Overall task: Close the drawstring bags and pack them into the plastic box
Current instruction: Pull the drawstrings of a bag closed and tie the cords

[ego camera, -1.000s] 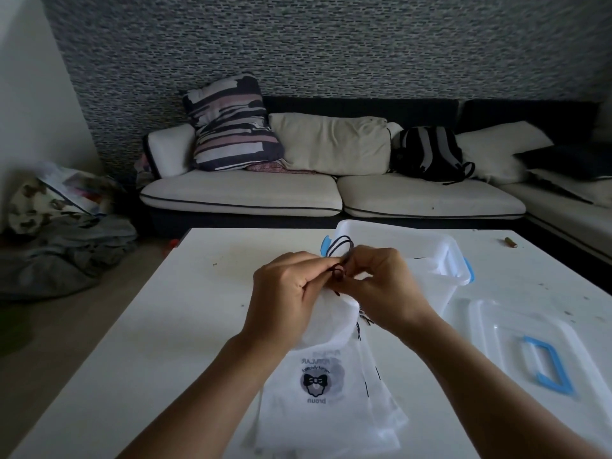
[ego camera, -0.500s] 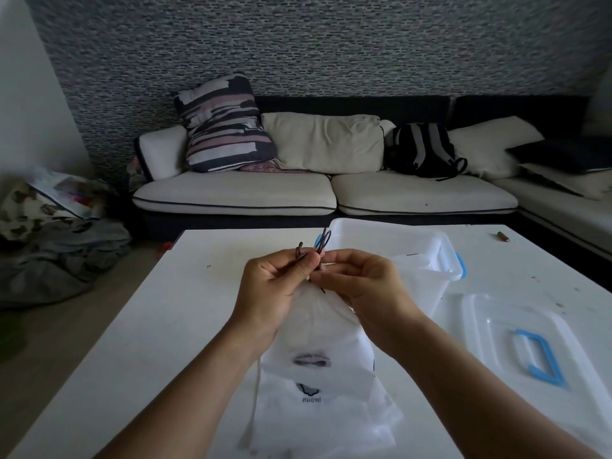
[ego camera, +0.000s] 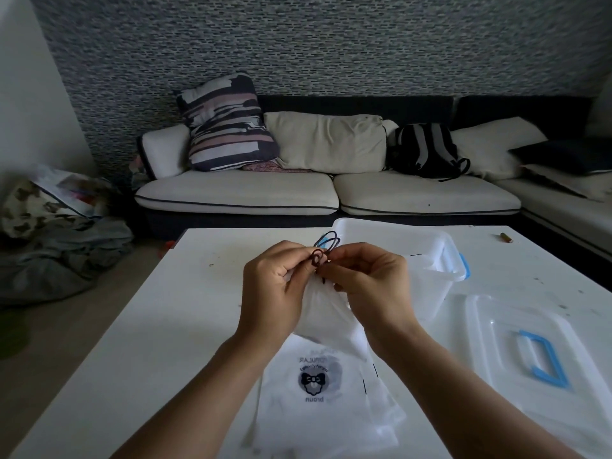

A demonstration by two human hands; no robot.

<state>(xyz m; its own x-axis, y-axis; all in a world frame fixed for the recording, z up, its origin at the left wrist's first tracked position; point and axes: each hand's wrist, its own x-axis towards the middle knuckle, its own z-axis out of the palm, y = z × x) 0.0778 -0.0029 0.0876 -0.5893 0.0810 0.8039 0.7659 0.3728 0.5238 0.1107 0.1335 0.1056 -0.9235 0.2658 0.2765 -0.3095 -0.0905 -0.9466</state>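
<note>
Left hand and right hand, fingers pinched on dark drawstring of white drawstring bag, raised just in front of plastic box; risk: cord loops slip from pinch, bag mouth reopens

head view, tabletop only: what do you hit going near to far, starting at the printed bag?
printed bag lying flat → held bag, its dark cords pinched by left hand and right hand → plastic box → table's far edge. The lid lies off to the right, so it is left out.
</note>
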